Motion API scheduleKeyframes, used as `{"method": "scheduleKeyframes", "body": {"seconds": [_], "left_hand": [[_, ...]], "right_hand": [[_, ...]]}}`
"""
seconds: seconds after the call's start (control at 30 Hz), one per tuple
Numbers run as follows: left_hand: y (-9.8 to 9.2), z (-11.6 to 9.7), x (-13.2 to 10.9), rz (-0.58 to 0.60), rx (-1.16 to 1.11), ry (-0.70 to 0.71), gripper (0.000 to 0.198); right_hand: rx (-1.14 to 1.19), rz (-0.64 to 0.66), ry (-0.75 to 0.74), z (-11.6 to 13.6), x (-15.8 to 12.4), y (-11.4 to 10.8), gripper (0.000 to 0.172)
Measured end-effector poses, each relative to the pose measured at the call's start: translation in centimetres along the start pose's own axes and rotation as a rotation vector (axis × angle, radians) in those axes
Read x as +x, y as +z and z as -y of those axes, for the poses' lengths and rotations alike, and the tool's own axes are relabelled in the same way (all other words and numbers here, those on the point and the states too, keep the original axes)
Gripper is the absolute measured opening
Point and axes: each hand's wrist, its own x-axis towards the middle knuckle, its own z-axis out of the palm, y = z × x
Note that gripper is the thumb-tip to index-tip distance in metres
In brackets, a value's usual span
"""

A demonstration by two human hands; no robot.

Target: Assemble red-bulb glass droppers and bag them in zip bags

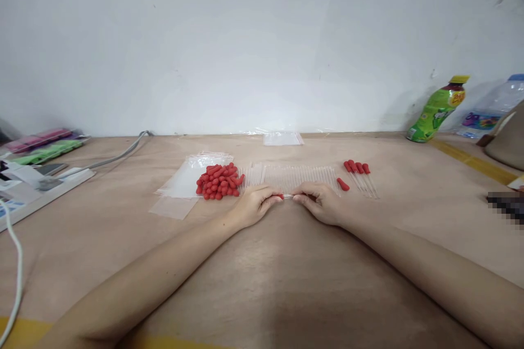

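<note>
Between finger and thumb, my left hand (258, 204) pinches a red rubber bulb (280, 196). My right hand (321, 202) grips a clear glass dropper tube (289, 196) whose end meets the bulb. How far the tube sits inside the bulb is hidden by my fingers. Just beyond my hands lies a row of clear glass tubes (301, 173). A heap of red bulbs (219, 181) is to the left of the row. One loose red bulb (343, 184) rests by the row's right end. Further right are several droppers (362, 174) with bulbs fitted on glass tubes.
Clear plastic bags (178, 180) lie under and beside the heap; another bag (282, 138) is near the wall. A green drink bottle (438, 109) and a clear water bottle (491, 109) stand back right. A power strip (49, 191) with cables is at left.
</note>
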Motion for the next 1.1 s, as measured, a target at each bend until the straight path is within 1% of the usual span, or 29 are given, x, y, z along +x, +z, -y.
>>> {"method": "scheduleKeyframes", "body": {"seconds": [0.17,0.43,0.5,0.63,0.73,0.8,0.9,1.1], "left_hand": [[-0.04,0.01,-0.01,0.042,0.006,0.034,0.019],[-0.15,-0.13,0.04,0.103,-0.016,0.047,0.022],[-0.18,-0.19,0.09,0.089,-0.031,0.033,0.021],[-0.25,-0.25,0.31,-0.009,-0.075,-0.062,0.019],[-0.26,-0.16,0.45,-0.070,-0.098,-0.136,0.018],[-0.23,-0.05,0.50,-0.097,-0.116,-0.160,0.019],[-0.19,0.01,0.49,-0.101,-0.135,-0.159,0.018],[-0.27,-0.17,0.38,-0.043,-0.151,-0.120,0.015]], "right_hand": [[0.024,0.052,0.006,-0.12,0.04,-0.29,0.021],[-0.012,0.088,-0.067,-0.26,0.15,-0.89,0.022],[-0.028,0.072,-0.069,-0.25,0.11,-0.82,0.023],[-0.070,-0.022,-0.008,0.08,-0.06,-0.63,0.024],[-0.076,-0.030,0.015,0.43,-0.15,-0.68,0.025],[-0.059,-0.041,0.032,0.54,-0.18,-0.75,0.024],[-0.030,-0.057,0.050,0.45,-0.19,-0.79,0.019],[0.003,0.004,0.002,0.04,-0.11,-0.77,0.018]]}}
